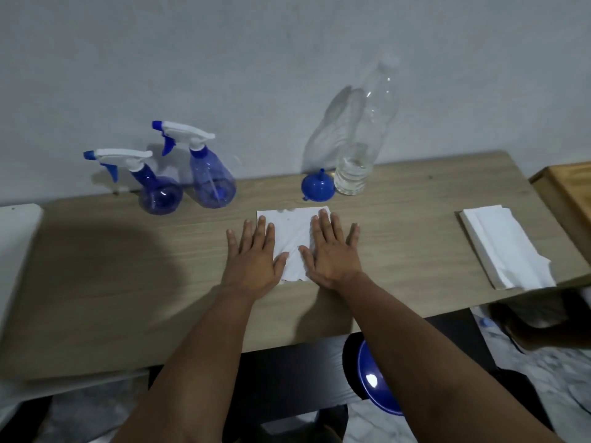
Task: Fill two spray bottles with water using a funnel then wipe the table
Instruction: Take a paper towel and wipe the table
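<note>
A white paper towel lies flat on the wooden table. My left hand presses its left edge with straight fingers. My right hand lies flat on its right side. Two blue spray bottles with white trigger heads stand at the back left, one further left and one beside it. A small blue funnel sits mouth-down near the wall. Beside the funnel stands a tall clear water bottle with a little water at the bottom.
A stack of folded white paper towels lies near the table's right edge. A wooden box stands further right. A blue round object sits below the table's front edge. A white surface adjoins the left end.
</note>
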`<state>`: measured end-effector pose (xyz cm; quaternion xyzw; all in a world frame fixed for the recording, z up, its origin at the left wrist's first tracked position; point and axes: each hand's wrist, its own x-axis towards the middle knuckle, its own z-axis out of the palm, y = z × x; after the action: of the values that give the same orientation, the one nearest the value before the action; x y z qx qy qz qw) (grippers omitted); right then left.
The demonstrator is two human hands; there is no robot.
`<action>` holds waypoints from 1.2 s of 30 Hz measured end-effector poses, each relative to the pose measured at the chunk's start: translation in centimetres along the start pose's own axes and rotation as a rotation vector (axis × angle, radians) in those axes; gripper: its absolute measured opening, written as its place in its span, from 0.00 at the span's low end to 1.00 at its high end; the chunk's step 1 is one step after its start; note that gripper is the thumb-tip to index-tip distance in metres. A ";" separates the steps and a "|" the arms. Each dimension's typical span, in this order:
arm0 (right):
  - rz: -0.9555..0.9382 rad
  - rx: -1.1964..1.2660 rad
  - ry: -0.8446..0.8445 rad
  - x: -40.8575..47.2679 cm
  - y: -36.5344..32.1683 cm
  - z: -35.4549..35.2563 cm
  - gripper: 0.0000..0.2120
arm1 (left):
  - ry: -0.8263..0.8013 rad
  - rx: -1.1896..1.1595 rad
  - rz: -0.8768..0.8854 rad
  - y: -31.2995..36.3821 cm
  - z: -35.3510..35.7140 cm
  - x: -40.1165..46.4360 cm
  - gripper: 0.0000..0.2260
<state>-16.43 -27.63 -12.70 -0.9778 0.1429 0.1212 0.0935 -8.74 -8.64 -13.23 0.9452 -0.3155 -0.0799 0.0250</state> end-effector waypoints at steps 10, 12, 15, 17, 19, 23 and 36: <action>0.075 0.026 0.011 -2.9 10.0 -1.0 0.37 | -0.009 0.005 0.043 10.4 0.8 2.4 0.34; 0.089 0.028 0.018 -3.5 11.8 -1.2 0.37 | -0.014 0.010 0.058 12.2 0.9 2.8 0.34; 0.113 0.029 0.019 -4.6 14.0 -1.4 0.37 | -0.021 0.018 0.085 14.6 1.2 3.1 0.35; 0.128 0.032 0.015 -5.4 14.9 -1.5 0.37 | -0.022 0.030 0.094 15.6 1.4 3.0 0.35; 0.135 0.041 0.005 -6.2 15.3 -1.5 0.37 | -0.023 0.031 0.088 16.3 1.4 2.8 0.35; 0.154 0.073 -0.014 -7.6 14.8 -1.4 0.37 | -0.049 0.034 0.085 16.4 1.2 2.0 0.35; 0.276 0.175 -0.004 -8.0 4.6 0.9 0.40 | -0.046 0.049 0.088 8.9 0.9 -3.0 0.35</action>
<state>-25.42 -29.69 -12.08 -0.9368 0.2858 0.1219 0.1612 -16.55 -13.93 -12.78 0.9287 -0.3591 -0.0927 -0.0022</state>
